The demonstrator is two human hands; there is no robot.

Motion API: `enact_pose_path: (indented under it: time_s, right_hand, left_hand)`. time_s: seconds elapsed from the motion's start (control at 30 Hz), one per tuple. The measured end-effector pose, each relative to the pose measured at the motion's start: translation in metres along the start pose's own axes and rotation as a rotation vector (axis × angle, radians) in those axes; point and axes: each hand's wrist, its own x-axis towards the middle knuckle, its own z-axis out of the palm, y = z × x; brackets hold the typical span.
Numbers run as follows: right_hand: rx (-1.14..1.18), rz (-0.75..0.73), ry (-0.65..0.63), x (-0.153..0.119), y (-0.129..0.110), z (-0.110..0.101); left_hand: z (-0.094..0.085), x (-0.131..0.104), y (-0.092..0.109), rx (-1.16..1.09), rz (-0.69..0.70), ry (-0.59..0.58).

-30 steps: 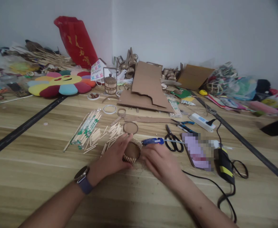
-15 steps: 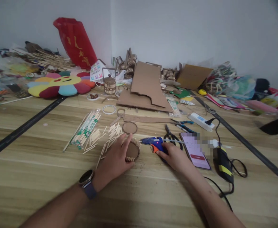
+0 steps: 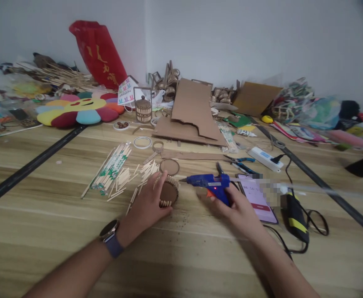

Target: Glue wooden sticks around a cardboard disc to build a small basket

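My right hand (image 3: 237, 209) grips a blue glue gun (image 3: 210, 182) with an orange trigger; a red light glows on its body. The nozzle points left, at the rim of a round cardboard piece (image 3: 169, 193) edged with short wooden sticks. Around the left side of this piece rests my left hand (image 3: 147, 203), thumb and fingers spread, wearing a watch on the wrist. Just behind lies a smaller cardboard disc (image 3: 169, 167). Cut sticks (image 3: 122, 181) are scattered to the left, beside a plastic pack of sticks (image 3: 111, 167).
Pliers (image 3: 241, 159), a phone (image 3: 257, 198), a power strip (image 3: 265, 159) and a black-yellow device (image 3: 296, 219) with cables lie on the right. Farther back are cardboard sheets (image 3: 192, 107), a small lidded bucket (image 3: 143, 109) and a flower cushion (image 3: 85, 108).
The glue gun has turned more side-on and shifted slightly right with my right hand. My left hand and the round piece have moved slightly left.
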Motion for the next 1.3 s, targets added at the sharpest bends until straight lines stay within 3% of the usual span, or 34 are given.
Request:
enact_pose_path:
  time_s: [0.2,0.4,0.57,0.73,0.9,1.07,1.2,1.3]
  right_hand:
    - [0.307,0.172,-0.188,-0.008,-0.001,0.011]
    - [0.208,0.078,-0.358,-0.013,0.007,0.024]
    - [0.037,0.011,-0.285,-0.016,0.011,0.028]
    - [0.015,-0.040,-0.321,-0.018,0.009,0.032]
    - [0.046,0.071,-0.209,-0.017,0.013,0.031]
    - [0.278,0.334,0.004,-0.004,0.020,0.022]
    - [0.622,0.483,0.046,0.008,0.019,0.016]
    - [0.749,0.527,0.046,0.014,0.016,0.012]
  left_hand:
    - [-0.002,0.001,-0.002,0.007,-0.003,-0.003]
    - [-0.002,0.001,-0.001,0.011,-0.009,-0.006]
    - [-0.003,0.001,-0.002,0.026,0.000,-0.006]
    - [-0.001,0.001,-0.005,0.035,-0.011,-0.014]
    - [0.000,0.001,-0.008,0.003,-0.008,-0.015]
    - [0.001,0.001,-0.011,-0.008,0.034,-0.014]
    - [-0.005,0.004,-0.015,0.020,0.073,0.034]
    - [-0.016,0.008,-0.020,0.094,0.051,0.074]
